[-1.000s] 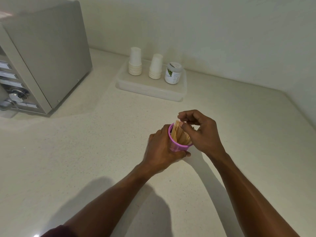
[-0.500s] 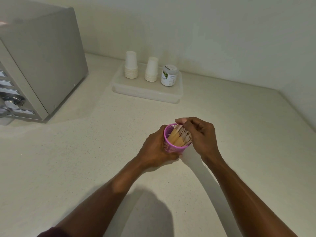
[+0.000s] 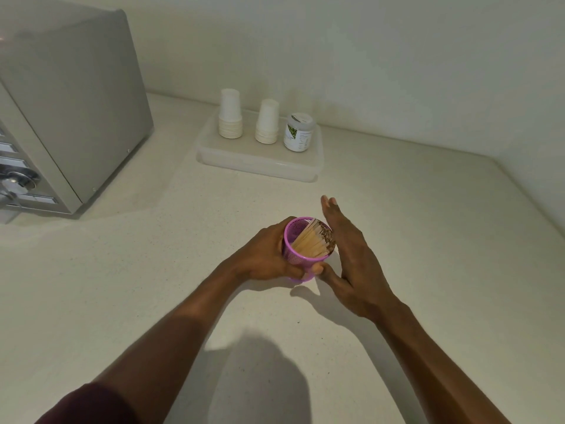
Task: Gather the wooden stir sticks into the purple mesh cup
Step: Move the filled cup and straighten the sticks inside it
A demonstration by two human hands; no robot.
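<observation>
Pale counter, plain walls.

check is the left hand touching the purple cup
Touching. The head view shows the left hand wrapped around the purple mesh cup, fingers curled across its lower wall with no gap.

I see through one wide camera on my head, tilted forward and down over the counter. My hands sit close at centre; the wall corner lies far off toward 1 o'clock. No second view overlaps.
</observation>
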